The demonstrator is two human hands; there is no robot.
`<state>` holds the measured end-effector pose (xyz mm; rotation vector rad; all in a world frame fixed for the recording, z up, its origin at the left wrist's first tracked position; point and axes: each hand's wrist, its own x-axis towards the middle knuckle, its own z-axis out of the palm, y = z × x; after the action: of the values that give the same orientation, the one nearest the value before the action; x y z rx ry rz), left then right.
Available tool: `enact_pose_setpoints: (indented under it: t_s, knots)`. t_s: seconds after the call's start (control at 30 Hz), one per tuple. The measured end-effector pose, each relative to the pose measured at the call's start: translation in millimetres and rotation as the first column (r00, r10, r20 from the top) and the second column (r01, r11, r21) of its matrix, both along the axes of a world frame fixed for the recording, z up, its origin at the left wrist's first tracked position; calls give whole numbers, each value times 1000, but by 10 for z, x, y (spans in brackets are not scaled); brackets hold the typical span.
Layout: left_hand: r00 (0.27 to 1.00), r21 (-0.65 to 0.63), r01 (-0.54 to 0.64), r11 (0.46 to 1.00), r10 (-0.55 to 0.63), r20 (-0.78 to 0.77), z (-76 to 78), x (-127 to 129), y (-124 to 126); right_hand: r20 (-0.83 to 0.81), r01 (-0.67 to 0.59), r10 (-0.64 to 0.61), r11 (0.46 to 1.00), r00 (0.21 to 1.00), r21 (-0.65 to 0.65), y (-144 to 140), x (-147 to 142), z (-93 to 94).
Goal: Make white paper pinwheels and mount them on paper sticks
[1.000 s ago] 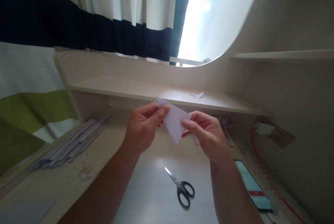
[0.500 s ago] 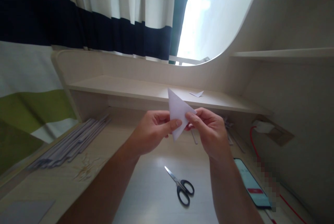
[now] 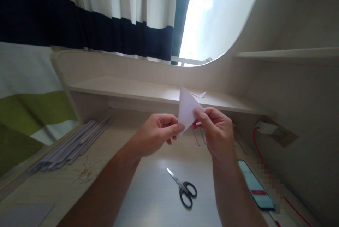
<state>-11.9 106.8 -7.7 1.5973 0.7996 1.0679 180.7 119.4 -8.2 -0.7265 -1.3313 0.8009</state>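
Note:
A folded white paper triangle is held up above the desk, one point upward. My left hand pinches its lower left corner between thumb and fingers. On the right side, my right hand grips the paper with the thumb flat on its front face; the fingers behind are partly hidden. Below both hands, scissors with black handles lie on the desk, blades pointing away to the left. A small folded white paper piece rests on the shelf behind the triangle.
Long folded paper strips are stacked at the left, with thin scraps beside them. A paper sheet lies front left. To the right are a phone and a red cable. The shelf spans the back.
The paper triangle has shifted right and slightly up, turning a little. My right hand moved slightly right with it, while my left thumb now sits nearer the paper's lower corner.

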Motion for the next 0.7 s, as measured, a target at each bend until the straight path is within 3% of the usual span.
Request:
enact_pose_setpoints:
  t_s: [0.33,0.43,0.57,0.7]
  knots:
    - [999,5,22,1000,-22,-30,33,1,-41,-59,43,-44,999,997,-19,22,4,-21]
    - [998,20,16,1000,-15,-58,46,-37,-43,-87,-14,11,999,996,-37,21,16,-18]
    - [995,136,-13,991,26,-92,68,-97,-49,-51,-149,147,988,988,-30,14,65,8]
    - [998,171,-61,983,63,-3,77,-101,-53,43,-222,223,975,974,-31,0,116,27]
